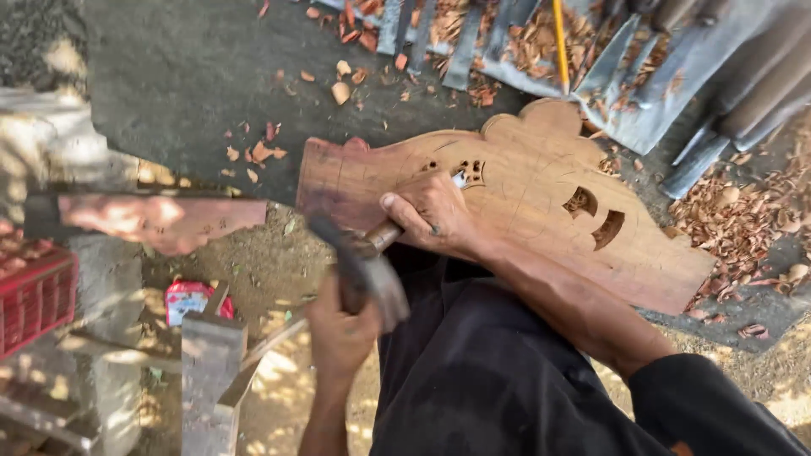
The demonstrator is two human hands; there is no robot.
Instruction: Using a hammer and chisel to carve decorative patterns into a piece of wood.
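Note:
A flat carved wooden panel point(532, 160) with scalloped edges and pierced holes lies on a dark stone slab point(177, 76). My right hand point(435, 215) rests on the panel, gripping a chisel point(382, 236) by its wooden handle. The blade tip meets the wood beside a small cut-out. My left hand point(338, 329) is lower, closed around the handle of a mallet point(367, 274). The mallet's head is blurred and sits just behind the chisel's handle end. My dark trousers fill the lower middle.
Several metal chisels point(473, 42) and a yellow pencil point(559, 42) lie along the top among wood chips point(743, 219). At the left are a reddish wooden block point(152, 219) and a red crate point(34, 295). A red-and-white packet point(190, 297) lies on the sandy ground.

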